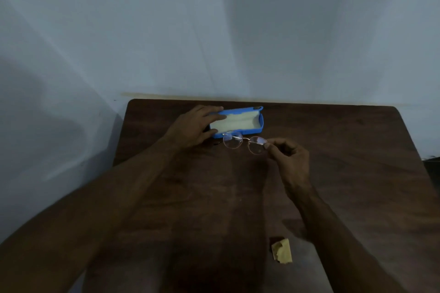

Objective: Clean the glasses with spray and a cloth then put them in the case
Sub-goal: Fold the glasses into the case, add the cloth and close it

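Note:
A blue glasses case [247,129] lies open at the far side of the dark wooden table [345,162], showing its pale lining. My left hand [192,127] grips the case's left end. Thin round-rimmed glasses [242,144] hover just in front of the case, temples folded. My right hand [289,151] pinches them at their right rim. A small yellow cloth [282,251] lies crumpled on the table near me, to the right. No spray bottle is in view.
A pale blue-grey wall [214,31] rises right behind the table's far edge. The table's left edge runs close to the wall on the left side. A dark object [432,162] shows past the table's right edge.

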